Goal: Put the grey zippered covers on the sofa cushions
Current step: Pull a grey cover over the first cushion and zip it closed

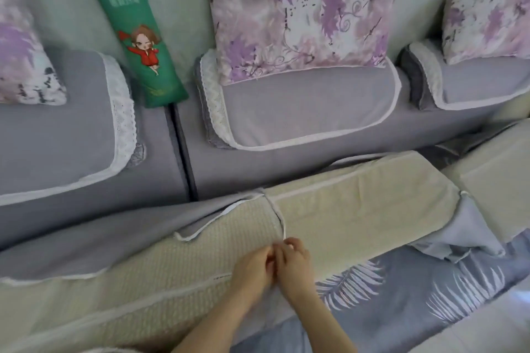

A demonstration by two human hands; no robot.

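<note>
As two bare hands meet at the sofa's [177,37] front edge, a long cream cushion [358,209] lies there lengthwise with its grey cover [86,238] only partly on. The cover is drawn over the cushion's left end, and its white-piped edge is folded back off a woven cream panel [200,266]. A white strip [279,218] runs from the cushion's top seam down its near face to the hands. The left hand [252,266] and right hand [294,262] touch fingertip to fingertip at the strip's lower end, each grip curled tight in a pinch there. Whether anything else sits between the fingers is too small to tell. A loose fold of the same grey cloth hangs off the cushion's right end. Under it, grey fabric with a pale leaf print [415,295] spreads toward the near right corner. A second bare cream cushion [493,169] lies at the right edge. Farther back, lace-trimmed grey seat pads [301,106] cover the seats. Purple-flowered pillows [301,14] and a green bolster [137,37] with a cartoon figure lean against the backrest.
</note>
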